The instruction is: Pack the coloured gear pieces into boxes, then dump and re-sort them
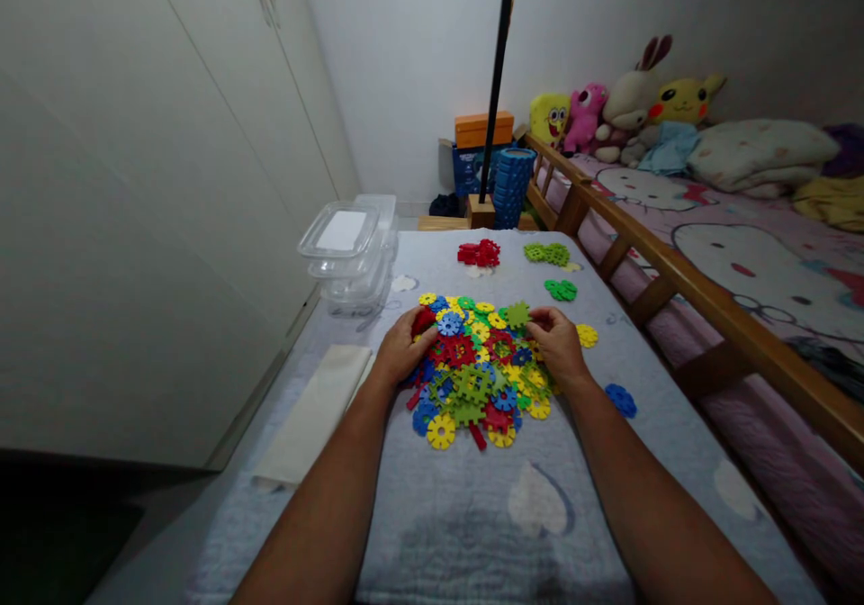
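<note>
A heap of flat plastic snowflake pieces (481,369) in red, yellow, green and blue lies on a pale grey quilt (472,515). My left hand (403,347) rests on the heap's left side, fingers curled around a red piece (422,320). My right hand (557,341) sits on the heap's right side and pinches a green piece (518,315) at its fingertips. Sorted apart on the quilt are a red group (479,253), a light green group (547,253), a darker green pair (562,290), one yellow piece (587,336) and a blue piece (620,400).
Stacked clear plastic containers (347,249) stand at the quilt's far left. A folded white cloth (317,411) lies by the left edge. A wooden bed rail (681,276) runs along the right, with stuffed toys (625,101) behind. A black pole (498,74) rises at the back.
</note>
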`<state>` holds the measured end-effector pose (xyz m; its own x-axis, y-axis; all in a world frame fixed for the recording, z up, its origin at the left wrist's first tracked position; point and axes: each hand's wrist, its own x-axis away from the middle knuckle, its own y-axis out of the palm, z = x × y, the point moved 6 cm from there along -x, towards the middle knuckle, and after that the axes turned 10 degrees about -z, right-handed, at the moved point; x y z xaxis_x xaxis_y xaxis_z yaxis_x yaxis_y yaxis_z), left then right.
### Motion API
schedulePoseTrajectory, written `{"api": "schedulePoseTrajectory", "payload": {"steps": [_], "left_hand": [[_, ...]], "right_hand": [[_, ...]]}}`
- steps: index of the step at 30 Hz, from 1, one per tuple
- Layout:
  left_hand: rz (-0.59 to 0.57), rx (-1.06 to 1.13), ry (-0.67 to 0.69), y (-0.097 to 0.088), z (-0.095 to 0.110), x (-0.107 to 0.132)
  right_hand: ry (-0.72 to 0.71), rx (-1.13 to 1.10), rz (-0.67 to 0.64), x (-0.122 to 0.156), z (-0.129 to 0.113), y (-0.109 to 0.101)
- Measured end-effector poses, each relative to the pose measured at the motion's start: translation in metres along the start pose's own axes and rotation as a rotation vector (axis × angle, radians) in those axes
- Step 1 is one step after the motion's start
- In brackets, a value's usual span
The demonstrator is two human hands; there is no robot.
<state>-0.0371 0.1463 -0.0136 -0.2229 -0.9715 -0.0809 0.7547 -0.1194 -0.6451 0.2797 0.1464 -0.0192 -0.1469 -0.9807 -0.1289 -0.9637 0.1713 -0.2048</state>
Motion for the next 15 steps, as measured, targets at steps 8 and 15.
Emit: {"api": "schedulePoseTrajectory", "payload": {"steps": [8, 15], "left_hand": [[0.114, -0.244, -0.118, 0.003, 0.017, -0.004], [0.083, -0.232, -0.159, 0.006, 0.009, -0.008]], "right_hand": [[0.0, -0.012, 0.009, -0.001, 0.0, -0.001], [0.013, -0.043, 0.016, 0.002, -0.004, -0.001]]}}
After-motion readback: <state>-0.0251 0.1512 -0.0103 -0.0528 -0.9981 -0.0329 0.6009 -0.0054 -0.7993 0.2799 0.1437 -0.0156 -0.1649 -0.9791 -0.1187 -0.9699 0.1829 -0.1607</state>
